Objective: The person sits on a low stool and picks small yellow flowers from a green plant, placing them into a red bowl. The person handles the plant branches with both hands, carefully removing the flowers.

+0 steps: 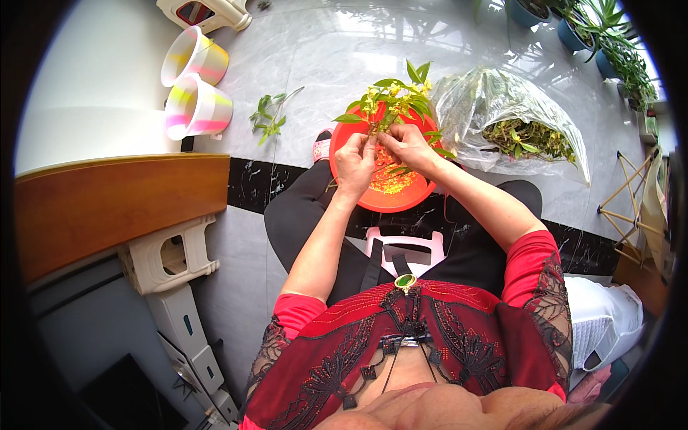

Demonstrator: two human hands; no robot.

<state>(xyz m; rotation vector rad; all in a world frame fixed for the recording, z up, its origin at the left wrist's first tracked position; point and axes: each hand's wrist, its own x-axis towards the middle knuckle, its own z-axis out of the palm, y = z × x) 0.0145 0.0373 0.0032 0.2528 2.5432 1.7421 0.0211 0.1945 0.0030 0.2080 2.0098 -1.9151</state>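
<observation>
Above a red plastic basin (pixel 395 202), my left hand (pixel 355 164) pinches the stem of a leafy branch (pixel 400 94) with clusters of small yellow blossoms. The thumb and fingers of my right hand (pixel 411 145) close on the same branch, close to the left fingertips. Its leafy end points away from me, over the far rim. Many small loose yellow-orange blossoms (pixel 392 180) lie on the basin floor. What exactly sits between the fingertips is too small to tell.
Right of the basin lies a clear plastic bag (pixel 467 97) holding leafy cuttings (pixel 529 141). A loose green sprig (pixel 271 115) is on the tile floor to the left, near two striped buckets (pixel 199 105). Potted plants (pixel 578 35) line the far right; a pink stool (pixel 408 250) is below me.
</observation>
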